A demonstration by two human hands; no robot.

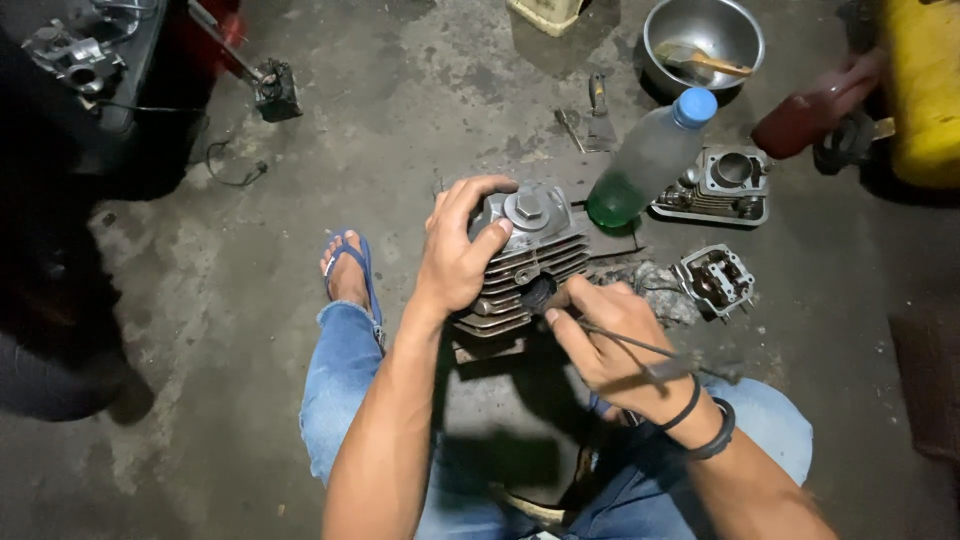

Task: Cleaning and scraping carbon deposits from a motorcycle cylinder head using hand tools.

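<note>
Right hand (610,335) with black wristbands pinching a thin dark rod (650,352), left hand (462,245) clasped around a grey finned metal engine cylinder (535,250) on the concrete floor (250,300), clear plastic bottle of green liquid (650,158) just behind

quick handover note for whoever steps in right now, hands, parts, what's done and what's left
Left hand: gripping the top of the finned engine cylinder head, holding it steady on the concrete floor.
Right hand: pinching a thin wire tool whose tip sits at the round port on the head's side.
Nearby: plastic bottle with green liquid, cylinder block, a smaller engine part, steel bowl with a brush.
Done: engine is stripped into separate parts.
Left: work at the port looks unfinished; how far along cannot be told.
</note>
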